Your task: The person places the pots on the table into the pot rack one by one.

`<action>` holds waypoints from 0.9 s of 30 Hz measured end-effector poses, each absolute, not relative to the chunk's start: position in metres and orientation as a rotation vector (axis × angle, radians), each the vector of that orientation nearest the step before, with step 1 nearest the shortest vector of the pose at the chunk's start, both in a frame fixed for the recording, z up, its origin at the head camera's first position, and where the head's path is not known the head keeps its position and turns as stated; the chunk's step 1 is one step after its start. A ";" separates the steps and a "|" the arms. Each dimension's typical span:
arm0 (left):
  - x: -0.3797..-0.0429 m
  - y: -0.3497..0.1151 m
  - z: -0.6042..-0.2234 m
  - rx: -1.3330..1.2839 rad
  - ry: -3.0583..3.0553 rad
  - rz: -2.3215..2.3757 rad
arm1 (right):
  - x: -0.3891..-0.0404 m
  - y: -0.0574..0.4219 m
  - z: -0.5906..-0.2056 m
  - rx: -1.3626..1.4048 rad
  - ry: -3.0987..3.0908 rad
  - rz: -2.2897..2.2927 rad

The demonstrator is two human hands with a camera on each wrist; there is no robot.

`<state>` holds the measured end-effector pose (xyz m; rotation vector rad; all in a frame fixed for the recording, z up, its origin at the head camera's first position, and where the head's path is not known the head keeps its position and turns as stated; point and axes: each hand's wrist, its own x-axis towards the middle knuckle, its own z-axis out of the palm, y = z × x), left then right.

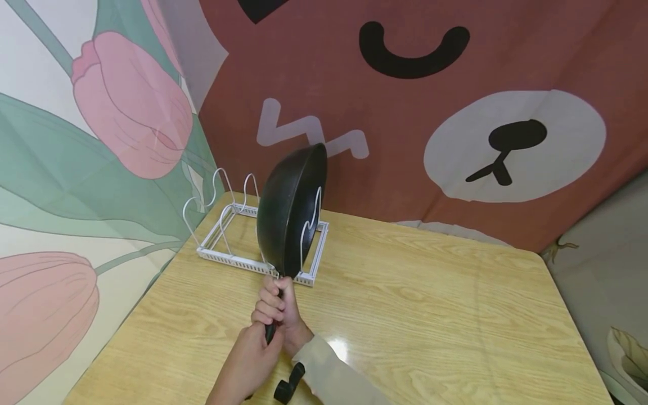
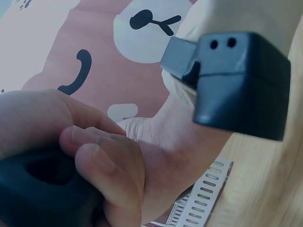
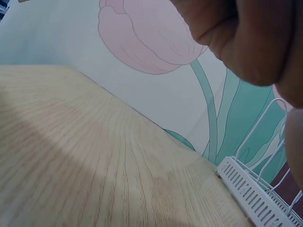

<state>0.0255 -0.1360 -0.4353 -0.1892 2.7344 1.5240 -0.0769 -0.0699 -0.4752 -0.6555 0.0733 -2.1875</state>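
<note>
A black wok [image 1: 283, 219] stands on its side in a white wire pan rack [image 1: 230, 260], its open face turned right, with one wire divider in front of that face. My right hand [image 1: 273, 306] grips the wok's handle just below the pan body. Behind it, my left hand [image 1: 248, 357] holds the handle's rear end. Seen from the left wrist, the dark handle end [image 2: 47, 189] shows a hole, and the two hands are close together there. The right wrist view catches only a dim part of curled fingers [image 3: 255, 42] and the rack's slotted side rail [image 3: 251, 194].
The rack stands on a wood-grain table [image 1: 430, 315] near its back left corner. More wire dividers [image 1: 223, 225] rise left of the wok. Printed cloths [image 1: 354, 56] hang behind and beside the table. A black wrist device [image 1: 288, 383] sits by the beige sleeve [image 1: 336, 374].
</note>
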 end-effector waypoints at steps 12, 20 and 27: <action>0.032 -0.147 -0.440 -0.127 2.748 1.517 | -0.076 -0.070 -0.478 -0.614 0.384 -2.288; 0.035 -0.152 -0.433 -0.150 2.726 1.479 | -0.075 -0.064 -0.482 -0.461 0.522 -2.357; 0.035 -0.157 -0.431 -0.178 2.733 1.484 | -0.077 -0.057 -0.487 -0.469 0.554 -2.327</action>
